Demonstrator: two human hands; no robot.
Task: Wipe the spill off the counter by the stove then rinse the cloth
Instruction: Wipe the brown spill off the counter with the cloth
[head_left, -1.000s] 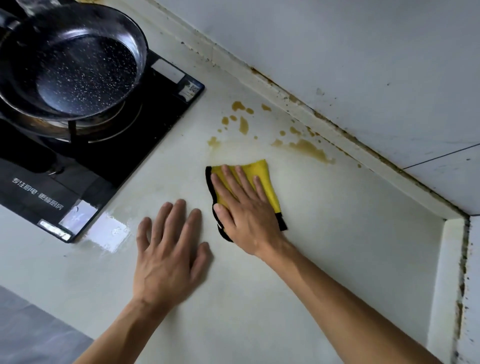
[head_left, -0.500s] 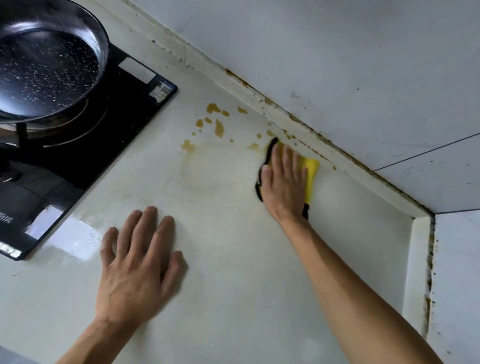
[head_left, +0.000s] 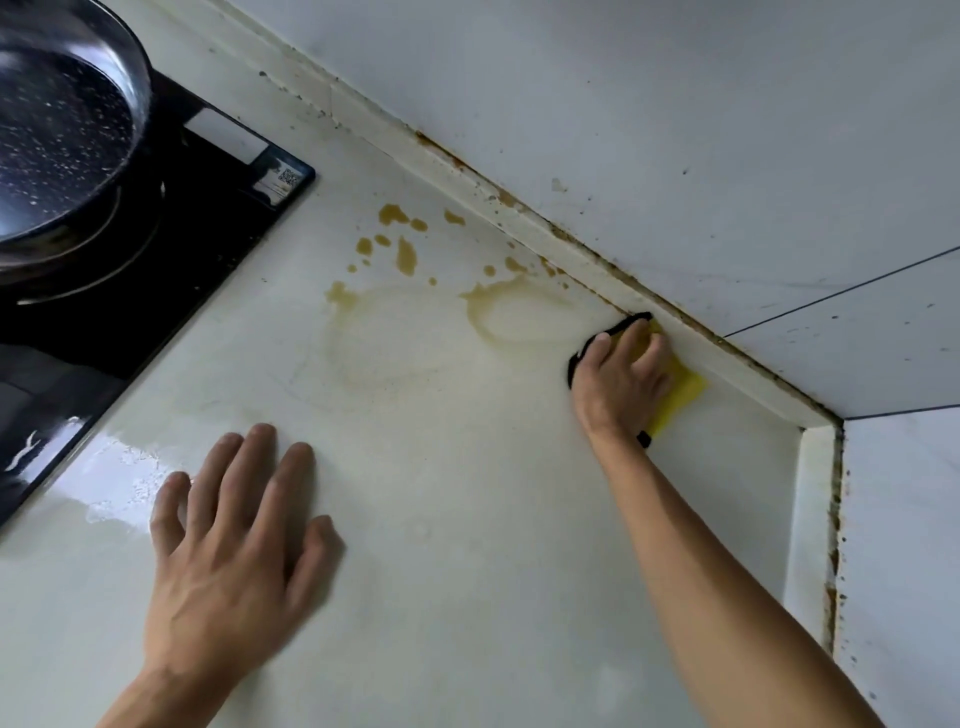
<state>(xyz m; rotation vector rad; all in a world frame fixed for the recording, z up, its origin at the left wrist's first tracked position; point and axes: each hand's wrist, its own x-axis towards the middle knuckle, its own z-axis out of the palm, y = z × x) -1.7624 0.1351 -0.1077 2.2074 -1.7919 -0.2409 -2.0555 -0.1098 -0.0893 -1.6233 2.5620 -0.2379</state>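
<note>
Cloth (head_left: 680, 392) lies flat on the desk (head_left: 467, 493), far right of the stove (head_left: 156, 249), against the back ledge. It looks soft and limp, so press it flat, don't pinch. Your right hand (head_left: 618, 384) presses it, fingers slightly curled; your left hand (head_left: 234, 545) rests spread, holding nothing. Spill (head_left: 400, 249) remains between stove and cloth.

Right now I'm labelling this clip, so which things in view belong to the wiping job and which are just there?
Part of the job:
- yellow cloth, pressed down by the right hand
- brown spill on the counter
- left hand, resting flat on the counter

Just there:
- frying pan
- black stove
- wall tiles
</note>
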